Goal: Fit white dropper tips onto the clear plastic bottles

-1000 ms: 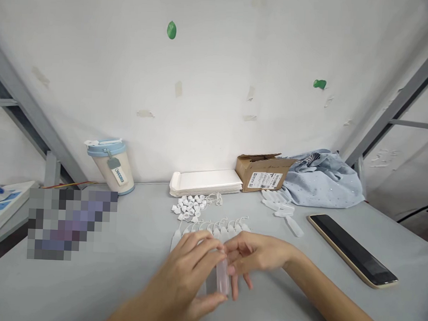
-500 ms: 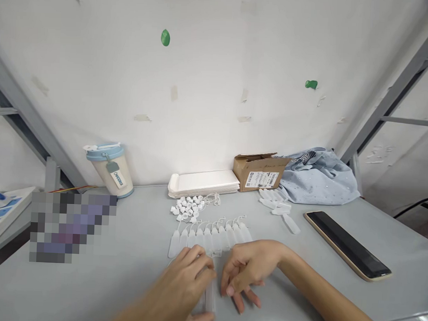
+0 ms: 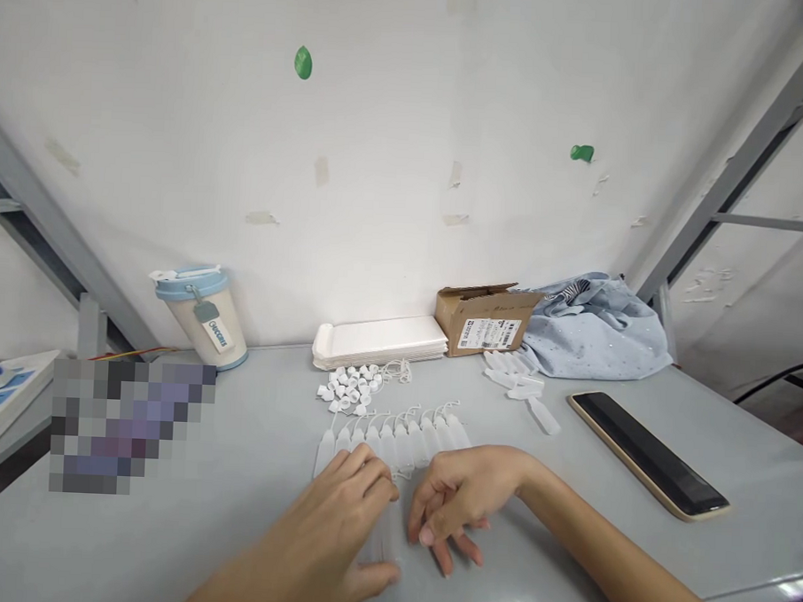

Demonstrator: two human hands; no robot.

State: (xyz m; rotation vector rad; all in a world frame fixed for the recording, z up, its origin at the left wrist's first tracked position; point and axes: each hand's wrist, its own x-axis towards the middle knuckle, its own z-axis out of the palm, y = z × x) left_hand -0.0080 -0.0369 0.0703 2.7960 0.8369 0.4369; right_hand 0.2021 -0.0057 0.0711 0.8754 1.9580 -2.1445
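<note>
While a row of corded plastic tubes lies at the centre of the frame, looking finished, we judge the work only partway along: loose white caps and cordless tubes lie farther up. At lower centre, another translucent tube shows beneath our left hand, palm down, fingers and thumb apart around it; whether they grip, we cannot tell. Our right hand bends at the wrist, fingers loosely curled, apart, apparently empty.
</note>
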